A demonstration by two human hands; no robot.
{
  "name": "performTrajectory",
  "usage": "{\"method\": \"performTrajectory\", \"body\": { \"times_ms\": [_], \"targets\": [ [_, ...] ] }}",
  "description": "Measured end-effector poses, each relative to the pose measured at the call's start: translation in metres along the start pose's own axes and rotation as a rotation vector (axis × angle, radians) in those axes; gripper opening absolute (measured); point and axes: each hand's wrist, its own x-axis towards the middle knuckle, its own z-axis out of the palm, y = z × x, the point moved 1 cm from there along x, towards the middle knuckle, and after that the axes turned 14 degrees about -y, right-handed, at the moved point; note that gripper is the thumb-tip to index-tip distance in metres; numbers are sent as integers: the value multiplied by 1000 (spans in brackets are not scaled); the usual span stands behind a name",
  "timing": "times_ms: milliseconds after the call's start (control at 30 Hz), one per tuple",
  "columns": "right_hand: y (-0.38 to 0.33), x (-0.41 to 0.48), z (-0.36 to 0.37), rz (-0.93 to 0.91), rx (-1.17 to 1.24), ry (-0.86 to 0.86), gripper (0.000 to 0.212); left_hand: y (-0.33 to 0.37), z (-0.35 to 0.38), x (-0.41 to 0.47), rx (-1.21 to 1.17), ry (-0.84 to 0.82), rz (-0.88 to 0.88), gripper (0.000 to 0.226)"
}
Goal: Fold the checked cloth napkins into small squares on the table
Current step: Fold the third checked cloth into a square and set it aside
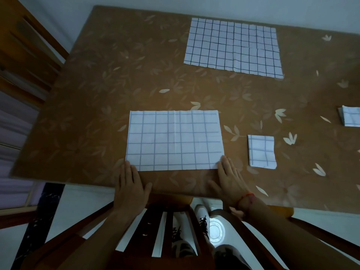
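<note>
Right now I have both hands laid flat on the near corners of the half-folded napkin [175, 140], which lies as a wide rectangle close to the front edge of the counter [97, 94]. My left hand [130, 184] covers the near-left corner and my right hand [229, 180] the near-right one. Neither grip is closed on anything: fingers are stretched out and pressing down, not pinching. I judge that I hold it so to pin the edges square and flatten the crease before the next fold, likely across the faint centre line.

One finished small square [262, 152] sits just right of the working napkin, set aside out of the folding space. Another folded piece [349, 115] lies further right, cut off by the frame edge, so I cannot tell its full shape. An open napkin [232, 47] waits at the far side, well apart; it may be more than one layer, but the dim light hides that. My fingertips hide the corners themselves, so whether the layers line up exactly is uncertain.
</note>
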Motion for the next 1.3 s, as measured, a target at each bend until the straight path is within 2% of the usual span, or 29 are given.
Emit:
{"method": "performTrajectory", "body": {
  "times_ms": [67,167,233,300,367,467,600,767,867,933,1067,1233,1300],
  "targets": [
    [-1,-1,-12,2,155,85,78,12,-7,2,-11,26,39,74],
    [0,0,-31,94,424,231,48,45,-17,9,-81,87,204,60],
    [1,0,-46,201,616,232,31,68,-21,14,-131,94,325,53],
    [6,2,-58,320,785,157,28,83,-23,18,-127,71,395,57],
    [10,7,-64,379,828,114,27,88,-20,21,-134,4,393,58],
    [10,16,-67,410,912,90,14,87,-14,24,-114,-31,362,53],
    [15,27,-66,406,1225,35,22,87,-14,22,-126,-45,366,54],
    [16,37,-67,398,1346,-17,24,87,-14,23,-158,-66,345,54],
    [16,47,-68,388,1289,-62,25,87,-13,22,-166,-79,334,55],
    [14,50,-70,337,1189,-19,18,88,-13,22,-173,-79,332,55],
    [20,56,-69,318,1080,72,32,89,-13,22,-181,-85,323,56],
    [21,52,-74,363,1144,52,17,94,-12,20,-152,-53,291,66],
    [20,42,-76,373,1201,63,18,103,-13,19,-130,-23,269,73]
  ]
}}
